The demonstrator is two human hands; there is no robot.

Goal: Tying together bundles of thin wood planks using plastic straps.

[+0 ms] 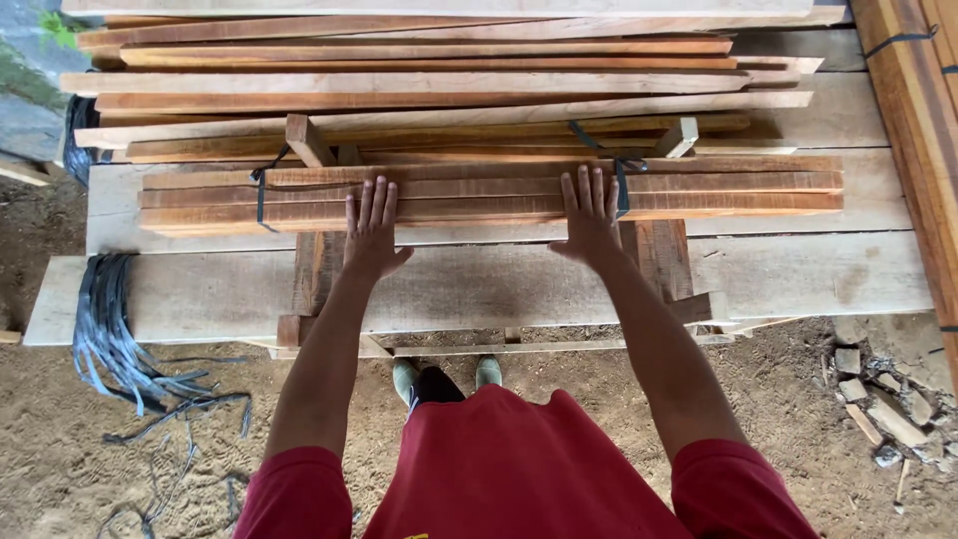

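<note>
A strapped bundle of reddish wooden planks (718,190) lies across a pale wide board (798,274). My left hand (371,232) rests flat on the bundle's near face, fingers spread and pointing away from me. Flat against the same face farther right is my right hand (589,215), just beside a dark plastic strap (621,188). Another dark strap (260,200) wraps the bundle near its left end. Neither hand grips anything.
More long planks (419,85) are stacked behind the bundle. Short wooden spacer blocks (307,140) stick up between layers. A pile of dark loose strapping (115,339) hangs at the left. Broken wood scraps (878,399) lie on the sandy ground at right. My green boots (446,374) stand below.
</note>
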